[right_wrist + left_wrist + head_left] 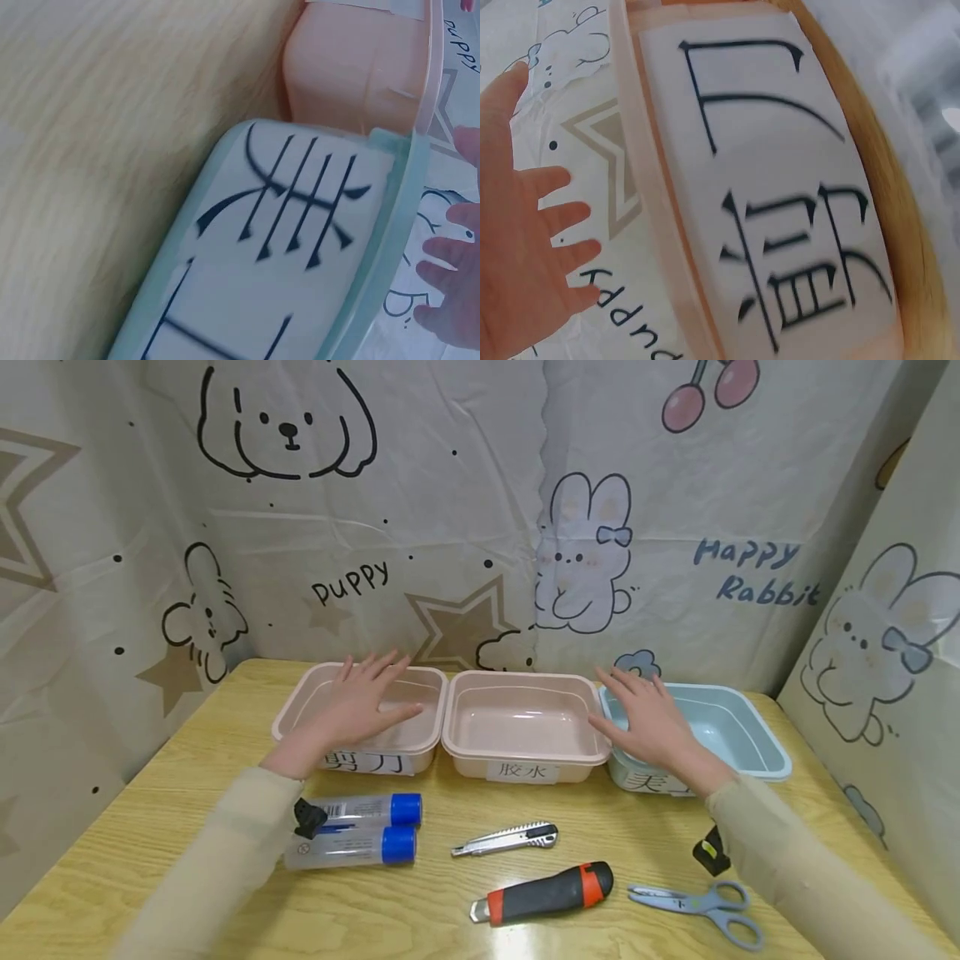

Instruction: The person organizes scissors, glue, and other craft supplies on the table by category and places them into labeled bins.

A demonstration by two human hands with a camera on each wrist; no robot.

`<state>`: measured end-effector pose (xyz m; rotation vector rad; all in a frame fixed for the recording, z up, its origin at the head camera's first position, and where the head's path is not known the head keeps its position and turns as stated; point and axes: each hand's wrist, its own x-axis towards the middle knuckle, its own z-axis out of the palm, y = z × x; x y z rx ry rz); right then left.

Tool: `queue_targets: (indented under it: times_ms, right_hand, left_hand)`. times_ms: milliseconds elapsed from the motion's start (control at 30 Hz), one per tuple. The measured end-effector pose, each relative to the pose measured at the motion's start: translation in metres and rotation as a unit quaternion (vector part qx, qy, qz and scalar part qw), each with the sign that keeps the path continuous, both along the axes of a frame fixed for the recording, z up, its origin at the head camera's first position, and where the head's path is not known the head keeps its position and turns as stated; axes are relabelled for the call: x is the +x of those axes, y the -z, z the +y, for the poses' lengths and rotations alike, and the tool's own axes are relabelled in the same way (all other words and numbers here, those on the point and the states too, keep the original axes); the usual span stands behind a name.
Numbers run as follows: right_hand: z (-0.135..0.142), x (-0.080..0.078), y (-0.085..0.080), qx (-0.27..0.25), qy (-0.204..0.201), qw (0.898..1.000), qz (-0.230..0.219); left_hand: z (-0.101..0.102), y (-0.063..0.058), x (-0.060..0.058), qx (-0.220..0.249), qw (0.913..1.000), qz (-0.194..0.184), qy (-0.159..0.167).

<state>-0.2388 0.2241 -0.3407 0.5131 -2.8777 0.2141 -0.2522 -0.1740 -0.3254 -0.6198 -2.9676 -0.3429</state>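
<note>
My left hand (356, 702), fingers spread, hovers over the left pink bin (431, 727), which has a label (757, 172) reading 剪刀. Over the left edge of the blue bin (750, 727) is my right hand (651, 717), its fingers also spread and holding nothing. The blue bin's label (285, 217) is partly hidden by the wrist in the head view. Between them stands another pink bin (525, 756), labelled 胶水. Nearer lie two clear glue bottles (360, 846) with blue caps, a silver utility knife (506, 838), a black-and-red utility knife (543, 895) and blue-grey scissors (701, 903).
The bins stand side by side at the back of the wooden table (427, 918). Behind them hangs a printed cloth (465, 502) with cartoon animals. My left sleeve and a black wrist mount (309, 817) cover part of the glue bottles.
</note>
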Motion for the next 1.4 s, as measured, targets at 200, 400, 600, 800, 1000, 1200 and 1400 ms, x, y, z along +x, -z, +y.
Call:
queue_targets:
  times_ms: [200,400,600,800,1000,1200,1400]
  right_hand:
    - [0.016,0.018,-0.001,-0.027,-0.018,0.999,0.035]
    - [0.029,0.039,-0.001,-0.042,-0.039,0.997,0.05]
    - [0.04,0.063,0.003,-0.042,-0.062,0.993,0.091]
    - [0.048,0.089,0.01,-0.027,-0.089,0.992,0.089]
    - [0.058,0.111,0.014,0.008,-0.12,0.993,-0.006]
    - [0.069,0.123,0.024,0.019,-0.133,0.983,-0.128]
    - [0.072,0.13,0.037,0.016,-0.116,0.965,-0.236]
  left_hand:
    - [-0.017,-0.005,0.006,-0.002,0.999,0.044,-0.001]
    - [-0.038,-0.004,0.014,0.024,0.9982,0.055,-0.006]
    - [-0.057,-0.001,0.024,0.025,0.9984,0.041,-0.03]
    - [-0.07,0.008,0.035,0.038,0.9973,0.029,-0.057]
    - [-0.081,0.017,0.046,0.057,0.9952,0.024,-0.076]
    - [-0.09,0.02,0.056,0.101,0.9885,-0.009,-0.113]
    - [-0.098,0.025,0.056,0.128,0.9824,-0.034,-0.132]
